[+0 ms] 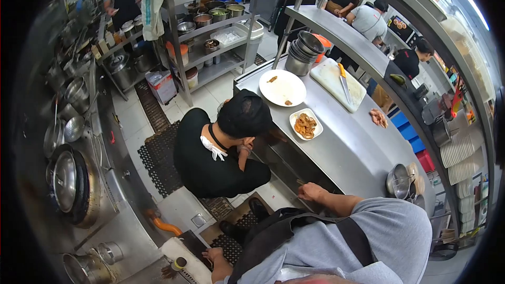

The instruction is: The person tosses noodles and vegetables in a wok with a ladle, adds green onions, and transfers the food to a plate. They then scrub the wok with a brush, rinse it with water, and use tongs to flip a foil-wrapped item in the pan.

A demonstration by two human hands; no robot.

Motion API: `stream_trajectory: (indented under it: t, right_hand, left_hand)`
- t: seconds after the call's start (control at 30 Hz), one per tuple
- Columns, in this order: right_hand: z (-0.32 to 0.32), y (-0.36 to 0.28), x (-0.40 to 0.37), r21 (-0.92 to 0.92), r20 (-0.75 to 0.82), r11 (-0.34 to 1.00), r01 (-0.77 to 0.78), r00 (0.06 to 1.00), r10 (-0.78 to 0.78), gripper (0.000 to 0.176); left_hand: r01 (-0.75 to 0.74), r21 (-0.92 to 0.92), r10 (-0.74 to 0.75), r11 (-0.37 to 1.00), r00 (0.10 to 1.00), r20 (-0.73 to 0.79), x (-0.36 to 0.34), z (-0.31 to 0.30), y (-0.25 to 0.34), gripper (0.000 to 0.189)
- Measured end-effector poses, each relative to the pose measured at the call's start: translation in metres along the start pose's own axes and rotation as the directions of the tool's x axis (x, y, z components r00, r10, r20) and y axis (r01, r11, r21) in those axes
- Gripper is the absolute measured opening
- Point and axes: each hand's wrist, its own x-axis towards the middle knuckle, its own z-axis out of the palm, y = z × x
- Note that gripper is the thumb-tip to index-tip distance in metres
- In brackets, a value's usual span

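Note:
My right hand point(314, 192) is closed at the front edge of the steel counter point(357, 147), beside a dark open space below the worktop. A small thin end shows by its fingers; I cannot make out what it is. Low on the left, my left hand point(214, 255) rests with fingers out by a dark panel edge, near a white cloth point(185, 257) and a brush point(173, 268). On the counter are a white plate point(271, 83) with a few scraps and a square bowl point(302, 135) of browned food pieces.
Close ahead, a person in black point(210, 152) bends beside the counter. A cutting board point(329, 81) carries an orange-handled knife point(344, 81); raw meat point(378, 118) lies nearby. Woks point(64, 181) line the left range. Other people work beyond the pass shelf point(342, 31). Black mats point(158, 150) cover floor parts.

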Motion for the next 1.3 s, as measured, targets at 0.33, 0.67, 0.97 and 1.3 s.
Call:
stream_trajectory:
  t: [0.33, 0.67, 0.97, 1.3]
  right_hand:
    - [-0.030, 0.077, -0.024, 0.105, -0.605, 0.984, -0.144, 0.776, 0.178, 0.023]
    - [-0.016, 0.099, -0.034, 0.094, -0.773, 0.992, -0.084, 0.622, 0.126, 0.047]
    - [0.002, 0.033, 0.054, 0.225, -0.162, 0.814, 0.535, 0.845, -0.510, 0.018]
    - [0.005, -0.001, 0.121, -0.182, 0.208, 0.797, 0.576, 0.815, -0.541, 0.020]
  left_hand:
    - [-0.453, -0.274, 0.476, 0.849, 0.879, 0.022, -0.014, -0.066, 0.067, 0.036]
    - [-0.516, 0.161, 0.536, 0.841, 0.836, -0.117, -0.038, -0.066, 0.076, 0.051]
    - [-0.440, -0.087, 0.418, 0.894, 0.887, -0.199, -0.152, -0.016, 0.032, 0.034]
    - [-0.423, -0.777, -0.134, 0.466, 0.834, -0.535, -0.215, 0.051, -0.067, 0.032]
